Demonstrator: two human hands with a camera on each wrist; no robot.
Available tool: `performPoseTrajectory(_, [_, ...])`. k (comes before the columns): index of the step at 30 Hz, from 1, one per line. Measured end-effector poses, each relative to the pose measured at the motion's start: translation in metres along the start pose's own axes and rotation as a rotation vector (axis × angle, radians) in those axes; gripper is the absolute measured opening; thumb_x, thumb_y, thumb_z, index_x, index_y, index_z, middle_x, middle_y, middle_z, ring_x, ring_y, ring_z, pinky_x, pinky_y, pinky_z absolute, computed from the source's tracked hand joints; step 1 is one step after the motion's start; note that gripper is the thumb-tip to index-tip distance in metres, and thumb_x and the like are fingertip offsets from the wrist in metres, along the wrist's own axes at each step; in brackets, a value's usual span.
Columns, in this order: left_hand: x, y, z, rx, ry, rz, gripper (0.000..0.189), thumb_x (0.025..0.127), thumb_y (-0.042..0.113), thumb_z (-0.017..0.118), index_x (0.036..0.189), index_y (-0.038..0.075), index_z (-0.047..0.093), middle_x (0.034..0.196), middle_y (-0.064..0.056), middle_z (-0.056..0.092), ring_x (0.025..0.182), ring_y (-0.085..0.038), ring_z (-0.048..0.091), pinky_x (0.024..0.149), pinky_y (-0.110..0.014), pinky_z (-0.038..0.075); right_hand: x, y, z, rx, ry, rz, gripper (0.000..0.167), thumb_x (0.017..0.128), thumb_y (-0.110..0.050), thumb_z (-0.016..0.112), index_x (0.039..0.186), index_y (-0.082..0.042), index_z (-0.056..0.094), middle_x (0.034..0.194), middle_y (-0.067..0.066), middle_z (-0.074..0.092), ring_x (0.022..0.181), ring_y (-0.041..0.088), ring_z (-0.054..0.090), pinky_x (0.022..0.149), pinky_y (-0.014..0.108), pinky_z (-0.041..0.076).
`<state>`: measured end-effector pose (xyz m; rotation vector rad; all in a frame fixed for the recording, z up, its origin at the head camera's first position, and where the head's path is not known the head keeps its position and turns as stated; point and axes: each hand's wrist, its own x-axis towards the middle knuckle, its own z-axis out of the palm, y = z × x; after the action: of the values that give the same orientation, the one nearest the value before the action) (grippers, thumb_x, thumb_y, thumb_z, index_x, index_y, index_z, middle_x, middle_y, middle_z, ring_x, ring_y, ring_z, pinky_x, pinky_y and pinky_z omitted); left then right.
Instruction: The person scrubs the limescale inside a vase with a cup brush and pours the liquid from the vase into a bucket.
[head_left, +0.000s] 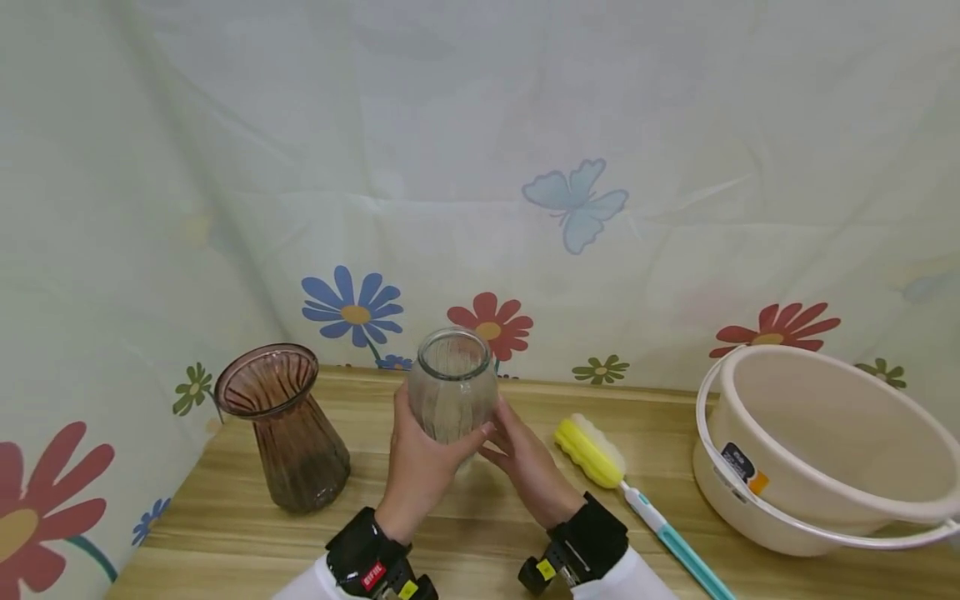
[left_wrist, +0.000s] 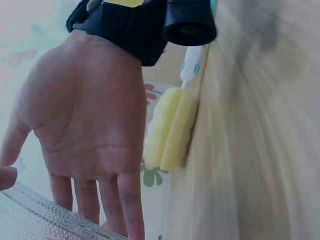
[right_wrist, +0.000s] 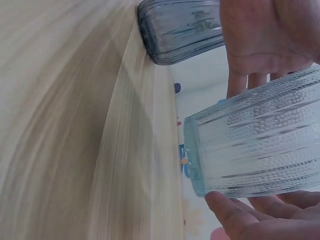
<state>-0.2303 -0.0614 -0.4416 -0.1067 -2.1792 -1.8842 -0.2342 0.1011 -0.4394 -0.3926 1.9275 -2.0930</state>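
Note:
My left hand [head_left: 422, 462] grips a clear ribbed glass vase [head_left: 453, 400] round its left side, thumb across the front. From the right, my right hand [head_left: 534, 467] holds the same vase low down with its fingers and thumb. In the left wrist view, the right palm [left_wrist: 95, 115] stays off the glass while its long fingers reach behind it. The right wrist view shows the vase's base [right_wrist: 195, 155] raised off the table. To the left stands a brown glass vase [head_left: 300, 450] with a flared rim.
A yellow sponge brush [head_left: 592, 450] with a white and teal handle lies right of the hands. Farther right sits a cream bucket [head_left: 720, 492] with its handle lowered. A flowered cloth [head_left: 450, 208] hangs behind the wooden table [head_left: 247, 533].

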Motion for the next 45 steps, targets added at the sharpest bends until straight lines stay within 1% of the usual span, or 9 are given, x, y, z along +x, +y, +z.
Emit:
performPoseTrajectory(7, [-0.013, 0.003, 0.003, 0.023, -0.055, -0.005, 0.112, 0.071, 0.038, 0.095, 0.156, 0.019, 0.024, 0.153, -0.010, 0.042, 0.141, -0.036, 0.045, 0.111, -0.065, 0.041, -0.019, -0.009, -0.008, -0.021, -0.023, 0.068, 0.072, 0.109, -0.063, 0.024, 0.166, -0.019, 0.019, 0.173, 0.012, 0.020, 0.158, 0.038, 0.024, 0.125, 0.059, 0.028])
performPoseTrajectory(12, [-0.020, 0.005, 0.006, 0.026, -0.093, -0.009, 0.113, 0.069, 0.041, 0.096, 0.156, 0.021, 0.027, 0.151, -0.008, 0.046, 0.137, -0.034, 0.048, 0.107, -0.062, 0.045, -0.033, -0.013, -0.013, -0.038, -0.035, 0.083, 0.072, 0.110, -0.061, 0.024, 0.166, -0.017, 0.016, 0.173, 0.014, 0.018, 0.158, 0.039, 0.023, 0.125, 0.057, 0.031])
performPoseTrajectory(16, [-0.024, 0.005, 0.010, 0.003, -0.133, -0.025, 0.113, 0.069, 0.041, 0.096, 0.156, 0.024, 0.026, 0.150, -0.005, 0.047, 0.135, -0.033, 0.048, 0.106, -0.060, 0.047, -0.043, -0.016, -0.016, -0.062, -0.015, 0.116, 0.074, 0.109, -0.061, 0.025, 0.166, -0.014, 0.015, 0.173, 0.017, 0.017, 0.158, 0.041, 0.023, 0.125, 0.058, 0.031])
performPoseTrajectory(22, [-0.032, 0.005, 0.013, 0.014, -0.216, -0.018, 0.112, 0.071, 0.041, 0.095, 0.156, 0.021, 0.025, 0.150, -0.006, 0.046, 0.135, -0.033, 0.048, 0.107, -0.062, 0.048, -0.061, -0.017, -0.021, -0.097, 0.020, 0.146, 0.072, 0.110, -0.059, 0.025, 0.165, -0.012, 0.019, 0.170, 0.018, 0.023, 0.156, 0.041, 0.026, 0.124, 0.058, 0.031])
performPoseTrajectory(28, [-0.042, 0.006, 0.017, 0.024, -0.303, 0.012, 0.107, 0.072, 0.038, 0.095, 0.154, 0.020, 0.028, 0.148, -0.003, 0.049, 0.135, -0.028, 0.048, 0.109, -0.059, 0.046, -0.084, -0.015, -0.031, -0.143, -0.024, 0.140, 0.063, 0.113, -0.049, 0.021, 0.167, -0.016, 0.013, 0.172, 0.016, 0.018, 0.156, 0.039, 0.023, 0.123, 0.057, 0.032])
performPoseTrajectory(33, [-0.052, 0.006, 0.020, 0.026, -0.369, 0.033, 0.104, 0.072, 0.040, 0.095, 0.152, 0.021, 0.031, 0.145, -0.001, 0.051, 0.132, -0.023, 0.049, 0.107, -0.051, 0.047, -0.098, -0.014, -0.040, -0.216, -0.085, 0.110, 0.060, 0.114, -0.046, 0.016, 0.168, -0.021, 0.006, 0.174, 0.016, 0.011, 0.154, 0.045, 0.025, 0.117, 0.051, 0.043])
performPoseTrajectory(37, [-0.059, 0.007, 0.022, 0.026, -0.402, 0.020, 0.105, 0.070, 0.042, 0.096, 0.151, 0.024, 0.032, 0.144, 0.003, 0.053, 0.131, -0.019, 0.051, 0.106, -0.044, 0.048, -0.108, -0.008, -0.046, -0.242, -0.123, 0.100, 0.060, 0.114, -0.043, 0.013, 0.168, -0.019, 0.001, 0.172, 0.024, 0.009, 0.150, 0.053, 0.031, 0.115, 0.062, 0.040])
performPoseTrajectory(40, [-0.064, 0.007, 0.024, 0.025, -0.414, -0.006, 0.107, 0.068, 0.043, 0.096, 0.151, 0.025, 0.032, 0.143, 0.008, 0.053, 0.130, -0.017, 0.052, 0.107, -0.041, 0.048, -0.114, -0.003, -0.051, -0.248, -0.121, 0.130, 0.064, 0.113, -0.046, 0.013, 0.167, -0.015, -0.002, 0.168, 0.033, 0.015, 0.142, 0.058, 0.039, 0.110, 0.079, 0.031])
performPoseTrajectory(45, [-0.069, 0.006, 0.024, 0.020, -0.448, -0.017, 0.106, 0.071, 0.042, 0.095, 0.153, 0.023, 0.031, 0.143, 0.007, 0.054, 0.128, -0.017, 0.053, 0.106, -0.041, 0.049, -0.123, 0.003, -0.054, -0.209, -0.130, 0.186, 0.068, 0.112, -0.049, 0.013, 0.166, -0.011, -0.004, 0.163, 0.040, 0.017, 0.137, 0.067, 0.039, 0.101, 0.087, 0.029])
